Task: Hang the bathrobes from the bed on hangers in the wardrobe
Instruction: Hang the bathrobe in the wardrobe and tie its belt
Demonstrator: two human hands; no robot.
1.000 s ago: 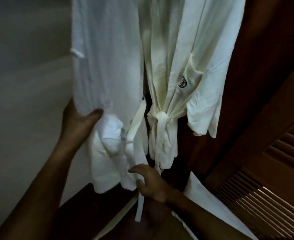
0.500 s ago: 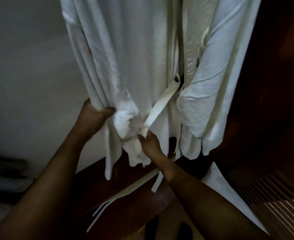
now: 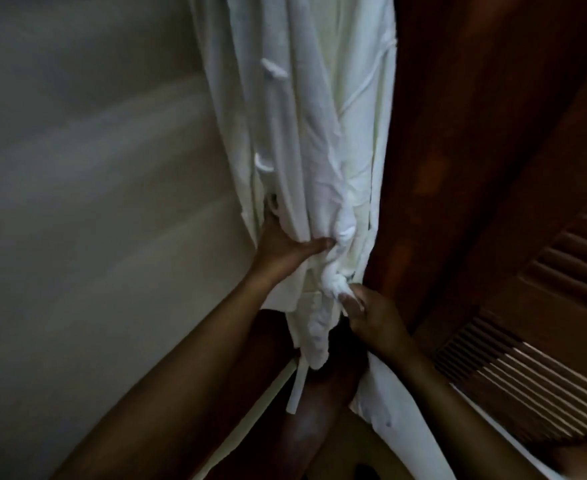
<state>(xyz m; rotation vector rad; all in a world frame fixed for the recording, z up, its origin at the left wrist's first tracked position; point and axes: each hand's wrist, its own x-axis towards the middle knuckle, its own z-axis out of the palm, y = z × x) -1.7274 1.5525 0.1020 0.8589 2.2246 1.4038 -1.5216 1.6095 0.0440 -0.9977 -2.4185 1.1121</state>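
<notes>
**White bathrobe (image 3: pixel 302 133), hung and gathered at the waist**

The bathrobe hangs in long vertical folds above my hands, between a pale wall (image 3: pixel 94 202) on the left and a dark louvred wooden door (image 3: pixel 527 375) on the right. My left hand (image 3: pixel 285 247) grips a gather of folds from the left, thumb across the front, fingers hidden behind the cloth. My right hand (image 3: pixel 371 317), lower and to the right, pinches the bunched knot (image 3: pixel 333 285) of the belt. One flat belt end (image 3: pixel 297 386) dangles below. The cloth is creased, faintly yellowish at right.
</notes>
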